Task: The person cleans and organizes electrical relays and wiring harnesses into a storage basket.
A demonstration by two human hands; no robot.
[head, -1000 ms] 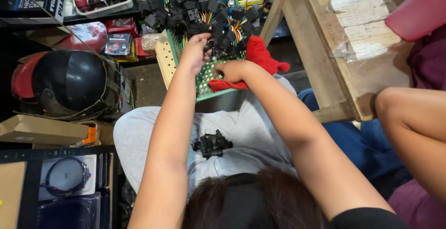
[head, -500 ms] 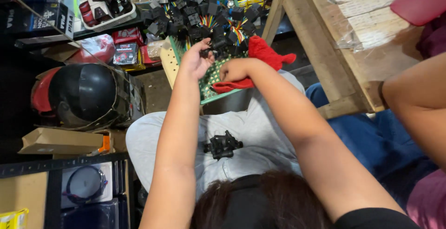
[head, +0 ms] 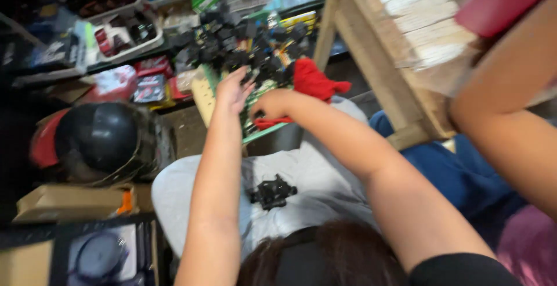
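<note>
At upper centre of the frame, a heap of black connectors [head: 243, 48] on a green tray [head: 264, 132] is being picked through: left hand [head: 232, 91] spread loose, right hand [head: 272, 105] curled, grasp unclear. One black part [head: 271, 192] is already lying on the lap; most are left.

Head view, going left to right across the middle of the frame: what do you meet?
Black helmet → left hand → right hand, both at the heap of black parts → red cloth → wooden table leg → another person's arm.
</note>
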